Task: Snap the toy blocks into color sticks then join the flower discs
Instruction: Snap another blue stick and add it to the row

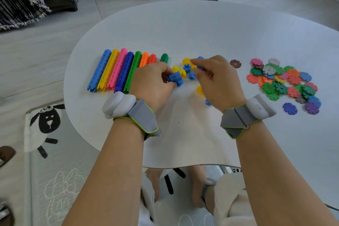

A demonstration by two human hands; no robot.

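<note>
Head view: left hand (152, 82) grip holds blue stick (174, 77) lying left-to-right; right hand (218, 79) grip unclear

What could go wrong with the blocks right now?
The left hand, gripping the short blue plastic block stick, sits against the row of finished colour sticks; a nudge might roll them. The loose yellow plastic blocks lie mixed with blue ones, so the right hand could grab the wrong colour. One small blue block lies by the right wrist and may get swept away.
</note>
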